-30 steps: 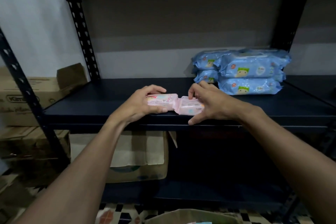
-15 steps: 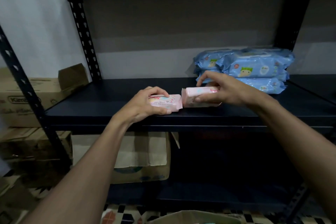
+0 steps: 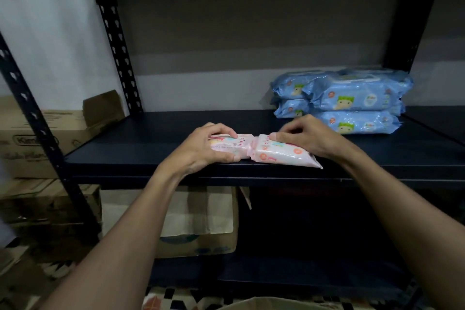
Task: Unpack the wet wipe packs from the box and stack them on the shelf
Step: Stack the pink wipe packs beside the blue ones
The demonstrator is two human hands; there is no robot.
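Between the two sets of fingers, near the front edge of the dark shelf [image 3: 151, 141], two pink wet wipe packs lie end to end, their crimped seams touching. The left hand [image 3: 198, 151] grips the left pink pack [image 3: 236, 145], its fingers [image 3: 221, 131] curled over the far edge and the thumb against the near edge. The right hand [image 3: 312, 138] holds the right pink pack [image 3: 284, 157] at its far corner, fingers [image 3: 292, 128] curled and thumb pressed on top. Both packs look light, soft and squashy, with glossy film that may slip. A hold across the width, thumb one side and fingers the other, should serve better than a pinch at the thin seam. Behind the right fingers stand the blue packs [image 3: 352, 100], stacked and printed with a green-haired cartoon face; their wording is too small to read, as is the pink print. Far left of the left fingers, a cardboard box [image 3: 37, 133] shows letters beginning "Kim".
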